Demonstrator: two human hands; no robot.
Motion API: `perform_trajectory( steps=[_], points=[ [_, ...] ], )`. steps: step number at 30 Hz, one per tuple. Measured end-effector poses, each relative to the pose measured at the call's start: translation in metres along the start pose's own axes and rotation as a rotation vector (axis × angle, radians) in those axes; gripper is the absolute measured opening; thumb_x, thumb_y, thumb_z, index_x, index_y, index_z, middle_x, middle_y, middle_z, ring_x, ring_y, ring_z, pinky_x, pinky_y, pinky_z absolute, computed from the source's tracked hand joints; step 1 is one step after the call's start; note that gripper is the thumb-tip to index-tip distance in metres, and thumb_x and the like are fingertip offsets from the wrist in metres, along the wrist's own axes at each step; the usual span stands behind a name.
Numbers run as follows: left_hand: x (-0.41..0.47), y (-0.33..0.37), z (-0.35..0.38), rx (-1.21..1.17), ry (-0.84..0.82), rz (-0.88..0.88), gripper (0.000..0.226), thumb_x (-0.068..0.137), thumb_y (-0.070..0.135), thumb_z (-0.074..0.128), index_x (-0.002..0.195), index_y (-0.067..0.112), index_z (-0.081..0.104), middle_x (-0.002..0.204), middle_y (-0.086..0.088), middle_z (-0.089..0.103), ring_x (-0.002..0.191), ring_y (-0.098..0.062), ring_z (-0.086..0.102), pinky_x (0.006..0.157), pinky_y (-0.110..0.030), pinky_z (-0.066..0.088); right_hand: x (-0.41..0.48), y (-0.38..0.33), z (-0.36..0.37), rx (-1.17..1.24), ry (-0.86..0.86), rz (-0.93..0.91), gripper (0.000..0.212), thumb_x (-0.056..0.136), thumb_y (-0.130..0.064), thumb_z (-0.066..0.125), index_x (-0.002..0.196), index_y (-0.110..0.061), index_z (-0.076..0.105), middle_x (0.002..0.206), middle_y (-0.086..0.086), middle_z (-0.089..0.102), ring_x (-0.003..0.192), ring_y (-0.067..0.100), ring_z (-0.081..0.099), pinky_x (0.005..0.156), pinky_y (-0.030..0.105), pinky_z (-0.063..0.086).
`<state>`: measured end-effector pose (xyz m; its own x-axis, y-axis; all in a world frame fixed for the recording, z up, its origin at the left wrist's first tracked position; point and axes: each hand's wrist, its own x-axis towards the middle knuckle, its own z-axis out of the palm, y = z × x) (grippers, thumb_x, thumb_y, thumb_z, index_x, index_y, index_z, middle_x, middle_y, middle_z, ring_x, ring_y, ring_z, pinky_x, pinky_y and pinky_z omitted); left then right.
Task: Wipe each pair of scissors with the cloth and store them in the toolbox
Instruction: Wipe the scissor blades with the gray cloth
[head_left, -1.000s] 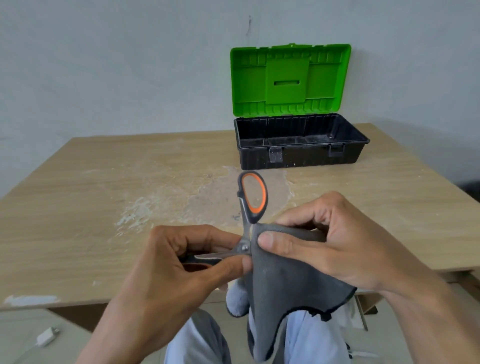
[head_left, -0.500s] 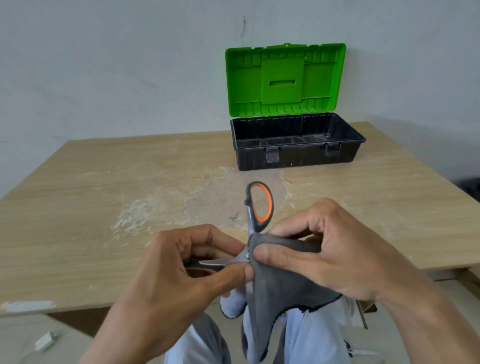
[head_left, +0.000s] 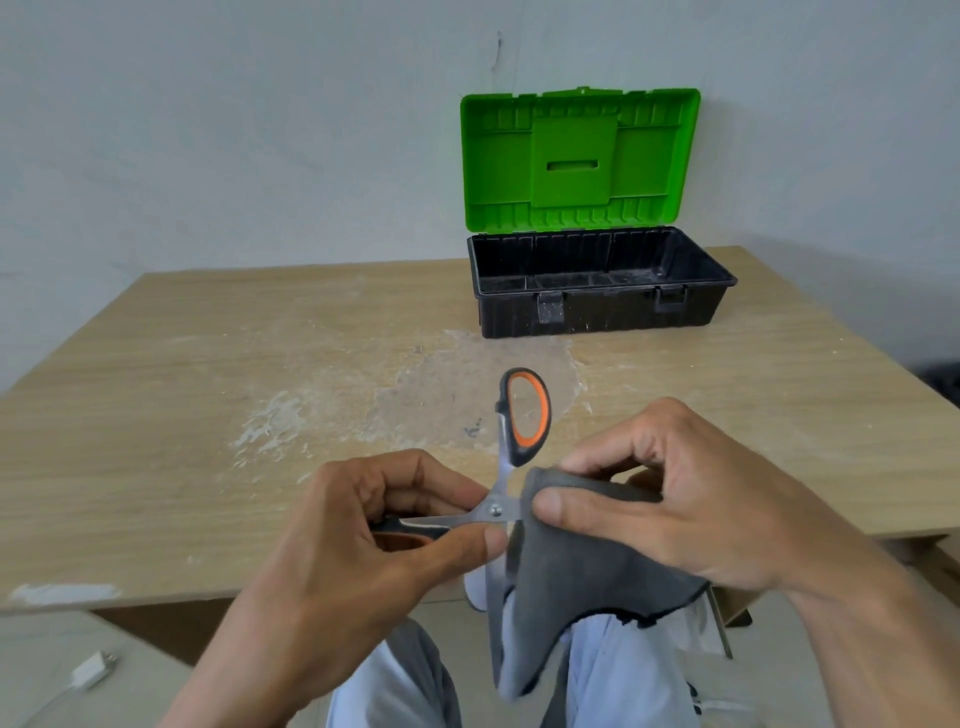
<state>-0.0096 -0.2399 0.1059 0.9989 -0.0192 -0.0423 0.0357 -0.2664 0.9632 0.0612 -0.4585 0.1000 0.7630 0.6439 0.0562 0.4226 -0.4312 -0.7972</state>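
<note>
My left hand (head_left: 363, 540) grips a pair of scissors (head_left: 522, 415) with grey and orange handles, spread wide open above the table's near edge. One handle loop stands upright; the other lies inside my left fist. My right hand (head_left: 670, 499) pinches a dark grey cloth (head_left: 576, 571) just right of the pivot, wrapped over one blade, which is hidden. The other blade points down beside the hanging cloth. The black toolbox (head_left: 597, 312) stands at the back of the table with its green lid (head_left: 579, 161) upright against the wall.
The wooden table (head_left: 182, 415) has a scuffed, whitish patch in its middle, in front of the toolbox. A white charger (head_left: 93, 670) with a cable lies on the floor at the lower left. My knees show below the table edge.
The cloth under my right thumb has slid a little to the right, uncovering the pivot. The scissors sit slightly lower in view; the camera has shifted.
</note>
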Motion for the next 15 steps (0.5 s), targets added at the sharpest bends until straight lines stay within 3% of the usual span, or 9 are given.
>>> perform_trajectory(
  steps=[2,5,7,9,12,15],
  points=[
    [-0.001,0.001,0.001,0.007,-0.015,0.012,0.012,0.065,0.018,0.084,0.075,0.018,0.077,0.07,-0.006,0.076,0.057,-0.013,0.07,0.055,-0.016,0.052,0.001,-0.005,0.009,0.022,-0.016,-0.021,0.024,0.097,-0.045,0.071,0.093,-0.025,0.084,0.084,0.001,0.081,0.076,0.028,0.074,0.068,0.051,0.057],
    [-0.004,0.003,-0.002,-0.028,0.005,-0.009,0.014,0.062,0.02,0.084,0.074,0.018,0.077,0.071,-0.008,0.076,0.056,-0.013,0.07,0.054,-0.014,0.051,0.001,-0.005,0.004,0.029,-0.015,-0.04,0.017,0.097,-0.033,0.073,0.088,-0.024,0.085,0.078,-0.012,0.079,0.071,0.006,0.072,0.064,0.023,0.052],
    [-0.006,0.002,-0.006,-0.03,0.013,-0.023,0.014,0.06,0.021,0.084,0.073,0.019,0.078,0.071,-0.007,0.077,0.054,-0.01,0.067,0.054,-0.013,0.05,0.0,0.0,-0.003,0.031,-0.023,-0.033,0.023,0.098,-0.033,0.073,0.085,-0.017,0.083,0.072,-0.006,0.076,0.065,0.01,0.069,0.066,0.012,0.046],
    [-0.008,0.0,-0.01,-0.037,0.015,-0.033,0.013,0.06,0.023,0.084,0.072,0.021,0.078,0.071,-0.007,0.076,0.052,-0.009,0.066,0.054,-0.013,0.049,-0.003,0.005,-0.008,0.055,-0.015,-0.014,0.031,0.099,-0.035,0.072,0.083,-0.01,0.081,0.071,0.005,0.074,0.065,0.019,0.068,0.067,0.013,0.045],
    [-0.008,-0.001,-0.012,-0.042,0.002,-0.032,0.013,0.061,0.023,0.084,0.072,0.02,0.078,0.071,-0.008,0.076,0.052,-0.009,0.064,0.054,-0.013,0.049,-0.005,0.009,-0.01,0.091,-0.011,0.016,0.03,0.097,-0.04,0.073,0.087,-0.015,0.084,0.078,0.004,0.079,0.073,0.017,0.074,0.065,0.025,0.052],
    [-0.004,-0.001,-0.009,-0.051,0.012,-0.025,0.013,0.061,0.021,0.084,0.072,0.018,0.078,0.07,-0.007,0.076,0.052,-0.009,0.065,0.053,-0.013,0.049,-0.003,0.008,-0.007,0.118,-0.005,0.007,0.029,0.094,-0.038,0.073,0.08,-0.014,0.082,0.069,0.001,0.073,0.062,0.013,0.067,0.06,0.018,0.046]
  ],
)
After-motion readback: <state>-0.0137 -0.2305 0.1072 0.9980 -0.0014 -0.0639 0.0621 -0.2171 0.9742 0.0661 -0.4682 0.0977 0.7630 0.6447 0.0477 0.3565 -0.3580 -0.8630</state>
